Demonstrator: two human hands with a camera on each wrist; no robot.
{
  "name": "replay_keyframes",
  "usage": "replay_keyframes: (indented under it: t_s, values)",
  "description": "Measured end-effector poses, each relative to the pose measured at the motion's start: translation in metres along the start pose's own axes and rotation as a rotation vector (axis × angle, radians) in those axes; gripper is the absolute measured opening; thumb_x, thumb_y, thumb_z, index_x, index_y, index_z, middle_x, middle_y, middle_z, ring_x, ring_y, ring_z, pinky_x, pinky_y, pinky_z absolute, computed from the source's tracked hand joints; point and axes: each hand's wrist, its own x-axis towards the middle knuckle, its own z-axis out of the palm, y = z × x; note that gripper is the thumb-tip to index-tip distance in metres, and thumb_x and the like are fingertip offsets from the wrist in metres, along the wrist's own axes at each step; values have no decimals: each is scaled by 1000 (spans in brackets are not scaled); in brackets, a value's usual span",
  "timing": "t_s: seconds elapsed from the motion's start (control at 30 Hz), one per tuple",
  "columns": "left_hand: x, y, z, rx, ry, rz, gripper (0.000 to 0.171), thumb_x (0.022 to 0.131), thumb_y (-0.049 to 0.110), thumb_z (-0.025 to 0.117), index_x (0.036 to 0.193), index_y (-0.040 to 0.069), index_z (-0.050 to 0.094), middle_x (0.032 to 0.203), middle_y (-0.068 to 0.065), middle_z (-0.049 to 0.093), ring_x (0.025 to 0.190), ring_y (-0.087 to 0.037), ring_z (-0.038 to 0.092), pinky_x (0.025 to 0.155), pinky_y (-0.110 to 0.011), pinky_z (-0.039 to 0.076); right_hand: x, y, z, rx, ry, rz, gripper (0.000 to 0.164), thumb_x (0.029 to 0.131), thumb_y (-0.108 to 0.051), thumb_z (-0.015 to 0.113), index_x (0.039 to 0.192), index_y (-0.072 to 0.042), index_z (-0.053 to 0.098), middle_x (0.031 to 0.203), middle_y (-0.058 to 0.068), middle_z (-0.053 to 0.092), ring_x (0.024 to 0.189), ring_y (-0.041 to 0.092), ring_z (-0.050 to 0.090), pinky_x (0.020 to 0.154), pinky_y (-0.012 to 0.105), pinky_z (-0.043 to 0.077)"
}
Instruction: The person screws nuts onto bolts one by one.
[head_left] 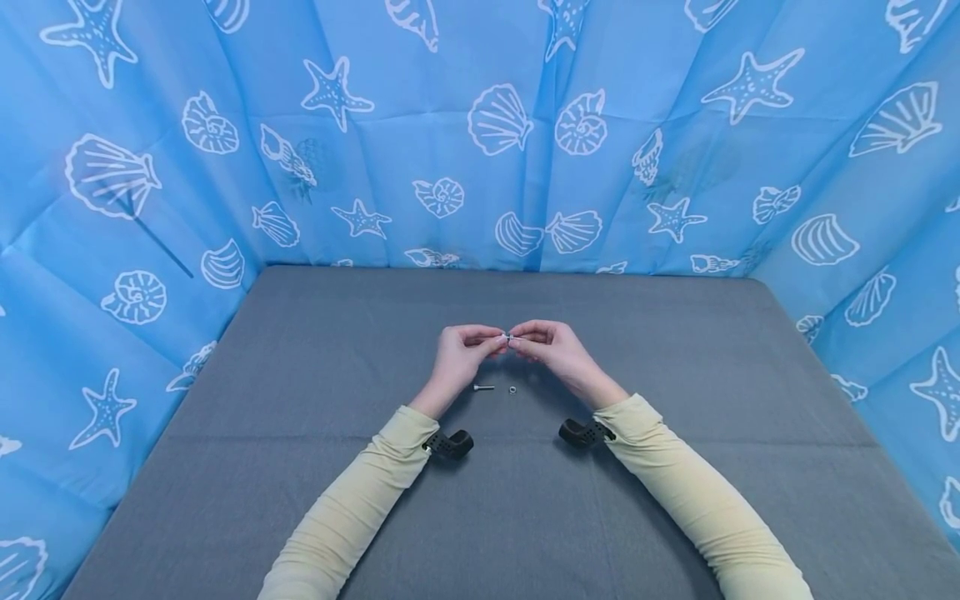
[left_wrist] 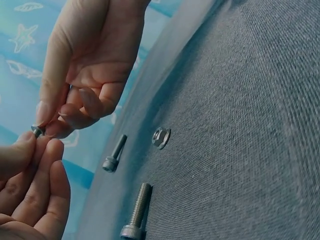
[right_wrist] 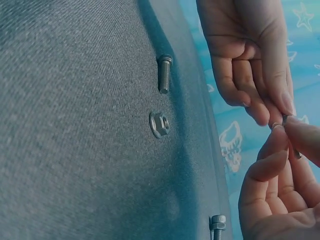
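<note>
Nearest us, we've got two pale yellow sleeves (head_left: 352, 508) coming in from the bottom, each with a black wrist mount (head_left: 452, 445) at the cuff. Just past those, on the grey cloth-covered counter (head_left: 315, 400), here's a socket-head cap screw (head_left: 487, 387) lying on its side, and just to its right a flanged hex nut (head_left: 513, 390). The left wrist view gives us a second cap screw (left_wrist: 115, 152), farther off on the cloth.

Now the action: the left hand (head_left: 463, 348) and right hand (head_left: 557, 348) meet in front of us, both drawn into a close thumb-and-finger pinch on one small metal fastener (head_left: 509, 337), held up between them above the counter. The fingertips hide too much for us to tell which part each has. We'd judge it light, hard and quite unbending, in no danger of breaking, but smooth and easily dropped; flats or the head's rim should offer the surest hold, with fingertips only.

Beyond them, the counter's far edge, then a blue curtain (head_left: 450, 133) printed with white shells and starfish
</note>
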Motion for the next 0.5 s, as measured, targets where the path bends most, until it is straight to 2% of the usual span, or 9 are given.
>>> replay_keyframes:
  t_s: [0.13,0.2,0.3,0.4,0.5]
  values:
    - [-2,4,-2,27,-18,9,20,90,1,65,105,-13,67,93,-24,69,87,-37,68,79,-44,56,0,1,-1,-2,7,-12,27,92,-19,67,111,1,65,108,29,62,90,34,61,78,47,49]
    - [1,-1,-1,45,-14,7,20,90,2,65,104,-12,68,91,-22,70,87,-38,68,78,-42,57,-1,1,-2,-10,10,-17,26,93,-20,66,110,0,66,105,30,62,88,35,59,76,46,49]
    - [8,-15,0,65,18,5,18,89,6,68,101,-6,71,87,-16,71,81,-30,70,74,-36,58,-1,1,-1,-25,9,-16,28,95,-23,63,108,2,66,100,27,63,82,28,60,74,43,50]
    - [14,-28,3,58,53,30,17,87,7,70,99,-6,72,84,-13,72,76,-23,71,70,-32,58,-1,1,1,-9,17,-19,29,96,-22,61,107,4,64,94,22,66,76,18,61,71,39,52]
    - [14,-28,4,49,56,48,19,88,5,69,100,-9,70,87,-17,71,77,-27,71,71,-33,58,0,0,2,22,26,-45,27,94,-15,64,111,6,60,94,20,67,76,20,64,68,38,53]
